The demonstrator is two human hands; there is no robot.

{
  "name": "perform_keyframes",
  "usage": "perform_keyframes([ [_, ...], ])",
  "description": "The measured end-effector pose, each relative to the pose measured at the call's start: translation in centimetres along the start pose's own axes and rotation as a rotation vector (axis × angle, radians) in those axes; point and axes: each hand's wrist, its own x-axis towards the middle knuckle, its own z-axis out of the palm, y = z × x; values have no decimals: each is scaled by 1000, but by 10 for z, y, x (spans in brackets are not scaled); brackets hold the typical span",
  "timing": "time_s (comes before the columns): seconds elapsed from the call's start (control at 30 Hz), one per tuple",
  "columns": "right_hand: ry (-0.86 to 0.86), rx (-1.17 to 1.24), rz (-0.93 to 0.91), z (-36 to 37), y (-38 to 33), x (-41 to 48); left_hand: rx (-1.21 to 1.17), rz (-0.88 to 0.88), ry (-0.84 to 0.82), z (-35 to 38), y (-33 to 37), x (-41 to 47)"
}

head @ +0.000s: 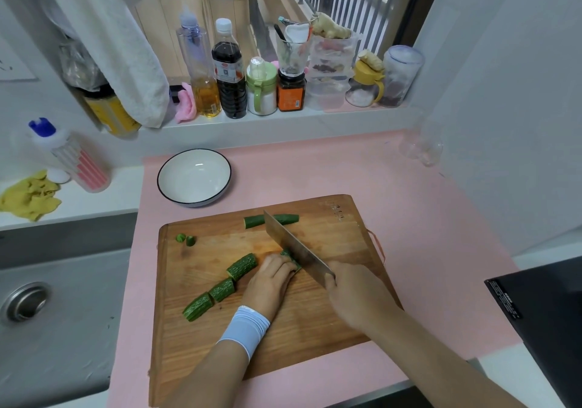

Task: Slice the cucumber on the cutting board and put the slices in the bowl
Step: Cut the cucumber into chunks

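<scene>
A wooden cutting board [315, 322] lies on a pink mat. My left hand [267, 281] presses a cucumber piece [291, 258] down on the board. My right hand [356, 294] grips a cleaver [293, 245], whose blade rests against that piece. Three cut cucumber chunks lie in a row to the left of my left hand: the top chunk [242, 266], the middle chunk [222, 289] and the lowest chunk [198, 306]. A longer cucumber section [285, 219] lies at the board's far edge behind the blade. Two small end bits [185, 239] sit at the far left. The white bowl [194, 177] with a dark rim stands empty behind the board.
A steel sink [47, 297] lies to the left. A yellow cloth [30, 196] and a dish-soap bottle [71, 155] sit on the counter beside it. Bottles and jars [228, 70] line the windowsill. A clear glass [422, 143] stands at the back right, a black appliance [541, 310] at the right.
</scene>
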Motion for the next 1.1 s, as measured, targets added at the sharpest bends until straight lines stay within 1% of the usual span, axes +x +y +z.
perform_keyframes([
  [0.47, -78, -13, 22, -13, -10, 10, 4, 21, 32, -3, 1, 1],
  [0.8, -141, -68, 51, -13, -8, 20, 18, 29, 53, -4, 4, 2],
  [1.1, -97, -53, 5, 14, 11, 18, 8, 22, 51, -4, 3, 1],
])
